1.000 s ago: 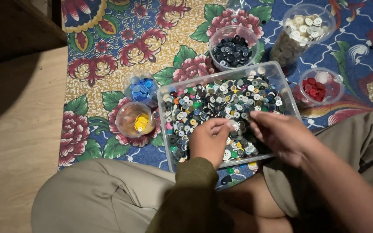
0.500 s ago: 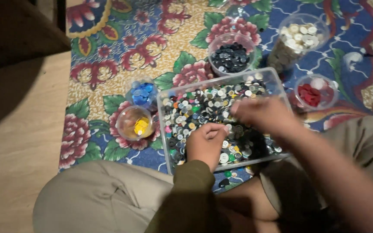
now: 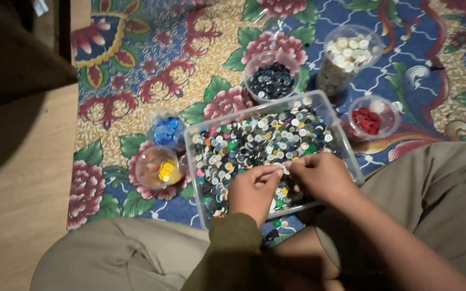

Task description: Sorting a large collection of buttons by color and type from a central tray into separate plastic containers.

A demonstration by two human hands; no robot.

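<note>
One clear rectangular plastic tray (image 3: 351, 156) of mixed buttons; five round clear plastic cups: one of black buttons (image 3: 271, 80), one of white (image 3: 348, 56), one of red (image 3: 370, 119), one of blue (image 3: 166, 131), one of yellow (image 3: 159, 169); two hands: left (image 3: 252, 189), right (image 3: 319, 175)

Small tubs (image 3: 272, 80) crowd the button tray (image 3: 194, 141); bare wooden floor (image 3: 17, 205) lies leftward.
</note>
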